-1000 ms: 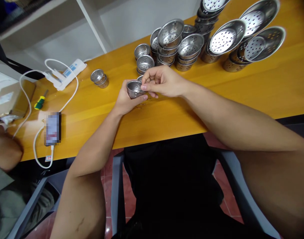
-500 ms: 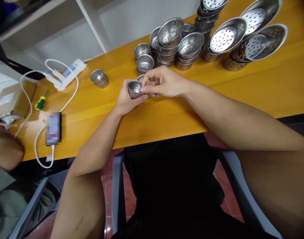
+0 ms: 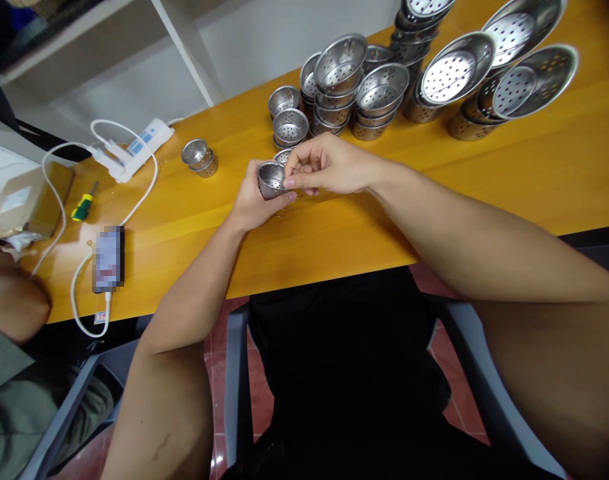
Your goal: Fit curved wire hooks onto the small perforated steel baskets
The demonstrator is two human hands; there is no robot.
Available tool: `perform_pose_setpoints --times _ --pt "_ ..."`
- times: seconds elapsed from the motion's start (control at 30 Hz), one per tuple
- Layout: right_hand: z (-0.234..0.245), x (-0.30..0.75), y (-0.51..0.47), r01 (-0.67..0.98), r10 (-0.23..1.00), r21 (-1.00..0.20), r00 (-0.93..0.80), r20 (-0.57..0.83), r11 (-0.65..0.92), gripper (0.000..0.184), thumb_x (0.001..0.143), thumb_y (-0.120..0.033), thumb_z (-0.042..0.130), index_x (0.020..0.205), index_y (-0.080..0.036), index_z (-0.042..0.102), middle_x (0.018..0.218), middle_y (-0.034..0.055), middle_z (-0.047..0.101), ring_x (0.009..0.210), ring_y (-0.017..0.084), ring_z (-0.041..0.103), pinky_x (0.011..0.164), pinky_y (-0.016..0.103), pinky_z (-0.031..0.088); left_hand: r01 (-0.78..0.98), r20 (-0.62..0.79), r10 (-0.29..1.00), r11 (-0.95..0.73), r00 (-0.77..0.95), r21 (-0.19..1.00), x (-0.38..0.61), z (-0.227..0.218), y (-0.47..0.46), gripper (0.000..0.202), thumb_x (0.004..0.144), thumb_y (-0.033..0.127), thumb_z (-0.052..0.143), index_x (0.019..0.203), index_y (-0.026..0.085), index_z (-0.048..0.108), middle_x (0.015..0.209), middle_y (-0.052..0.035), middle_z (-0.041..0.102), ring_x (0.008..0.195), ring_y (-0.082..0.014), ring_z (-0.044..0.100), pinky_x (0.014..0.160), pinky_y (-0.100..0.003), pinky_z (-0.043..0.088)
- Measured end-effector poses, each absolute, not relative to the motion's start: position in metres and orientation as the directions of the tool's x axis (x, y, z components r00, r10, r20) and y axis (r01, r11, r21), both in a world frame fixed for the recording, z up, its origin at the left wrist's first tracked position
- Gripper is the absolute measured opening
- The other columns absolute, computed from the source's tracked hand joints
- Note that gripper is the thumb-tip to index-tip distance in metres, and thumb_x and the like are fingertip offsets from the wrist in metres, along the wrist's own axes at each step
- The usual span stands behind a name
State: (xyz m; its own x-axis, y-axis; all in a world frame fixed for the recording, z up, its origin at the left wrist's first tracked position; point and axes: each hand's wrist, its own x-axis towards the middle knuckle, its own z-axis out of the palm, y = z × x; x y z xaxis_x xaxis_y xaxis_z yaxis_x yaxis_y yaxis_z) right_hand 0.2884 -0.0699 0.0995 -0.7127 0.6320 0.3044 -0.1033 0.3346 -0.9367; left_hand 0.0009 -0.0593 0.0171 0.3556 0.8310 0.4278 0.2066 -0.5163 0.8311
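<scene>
My left hand [image 3: 252,203] wraps round a small perforated metal cup [image 3: 271,179] just above the table, its mouth tilted up towards me. At the cup's right rim, the thumb and forefinger of my right hand [image 3: 317,167] are pinched together. Whatever lies between those fingertips is too small to make out. Another small perforated cup [image 3: 283,156] stands partly hidden right behind the hands. Thin wire-like pieces [image 3: 284,212] show on the table under my left thumb.
Stacks of perforated metal cups [image 3: 334,100] fill the back of the table, with larger flared ones [image 3: 459,70] to the right. Leftward are two stacked small cups [image 3: 198,157], a power strip [image 3: 144,150], a screwdriver [image 3: 84,205], a phone [image 3: 108,259] and a box [image 3: 29,200]. Another person's arm [image 3: 14,297] rests at far left.
Both hands keep nearly the same hold at the cup. Only a slight shift of the whole view shows.
</scene>
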Motion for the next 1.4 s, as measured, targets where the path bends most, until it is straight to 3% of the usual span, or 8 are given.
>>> perform_pose_setpoints --times 0.17,0.33,0.5,0.7,0.93,1.03,1.2,1.4 --pt "0.093 0.284 -0.067 -0.075 0.717 -0.879 -0.548 0.431 0.471 0.065 0.097 -0.079 0.115 0.127 -0.029 0.086 0.096 -0.0001 0.078 0.078 0.021 0.068 0.07 0.034 0.063 0.224 0.457 0.83 -0.535 0.32 0.815 0.001 0.016 -0.054 0.106 0.08 0.095 0.117 0.148 0.032 0.064 0.136 -0.0048 0.075 0.128 -0.0308 0.081 0.125 -0.056 0.067" --pt "0.086 0.284 -0.068 0.051 0.722 -0.799 -0.466 0.511 0.599 0.057 0.105 -0.079 0.108 0.128 -0.03 0.089 0.118 0.0082 0.082 0.095 0.028 0.077 0.086 0.043 0.073 0.197 0.525 0.801 -0.586 0.287 0.786 -0.001 0.01 -0.046 0.111 0.081 0.1 0.112 0.152 0.034 0.06 0.139 -0.0056 0.071 0.141 -0.0342 0.078 0.132 -0.057 0.064" --pt "0.086 0.286 -0.072 0.089 0.648 -0.709 -0.498 0.576 0.7 0.052 0.115 -0.078 0.096 0.129 -0.028 0.093 0.142 0.0145 0.082 0.117 0.034 0.08 0.102 0.049 0.074 0.224 0.547 0.804 -0.592 0.236 0.774 -0.002 0.008 -0.043 0.115 0.079 0.103 0.112 0.155 0.033 0.059 0.144 -0.0085 0.074 0.143 -0.0352 0.081 0.134 -0.059 0.066" --pt "0.085 0.287 -0.073 0.145 0.608 -0.664 -0.575 0.547 0.734 0.039 0.116 -0.064 0.097 0.134 -0.03 0.096 0.147 0.0149 0.08 0.136 0.039 0.076 0.122 0.059 0.07 0.229 0.538 0.804 -0.59 0.252 0.774 0.002 0.014 -0.048 0.115 0.078 0.1 0.115 0.154 0.032 0.06 0.144 -0.0081 0.075 0.139 -0.0351 0.083 0.132 -0.058 0.068" --pt "0.088 0.288 -0.074 0.112 0.561 -0.686 -0.677 0.476 0.718 0.037 0.119 -0.053 0.095 0.147 -0.029 0.098 0.141 0.0132 0.076 0.133 0.035 0.073 0.116 0.052 0.073 0.229 0.583 0.754 -0.652 0.303 0.723 0.002 0.019 -0.054 0.117 0.079 0.104 0.11 0.155 0.032 0.059 0.139 -0.0068 0.075 0.13 -0.0323 0.084 0.126 -0.056 0.069" --pt "0.086 0.288 -0.072 0.094 0.529 -0.669 -0.696 0.485 0.737 0.042 0.123 -0.056 0.089 0.156 -0.03 0.097 0.142 0.0133 0.074 0.136 0.036 0.071 0.12 0.054 0.072 0.208 0.621 0.713 -0.695 0.325 0.689 0.001 0.018 -0.053 0.111 0.084 0.101 0.11 0.157 0.035 0.058 0.139 -0.0054 0.076 0.123 -0.0292 0.086 0.121 -0.053 0.072" --pt "0.084 0.288 -0.071 0.105 0.526 -0.622 -0.651 0.547 0.776 0.053 0.125 -0.066 0.088 0.159 -0.026 0.093 0.156 0.0171 0.07 0.136 0.037 0.072 0.119 0.056 0.07 0.246 0.622 0.716 -0.696 0.319 0.675 -0.002 0.016 -0.049 0.107 0.087 0.1 0.108 0.159 0.038 0.058 0.144 -0.0063 0.078 0.132 -0.0324 0.088 0.125 -0.054 0.073" --pt "0.092 0.292 -0.075 0.182 0.597 -0.626 -0.578 0.556 0.758 0.049 0.124 -0.074 0.086 0.14 -0.028 0.092 0.139 0.014 0.078 0.115 0.035 0.076 0.107 0.053 0.068 0.26 0.633 0.722 -0.692 0.279 0.674 -0.005 0.009 -0.042 0.113 0.085 0.105 0.105 0.164 0.041 0.056 0.148 -0.0072 0.076 0.139 -0.0343 0.089 0.126 -0.056 0.076"
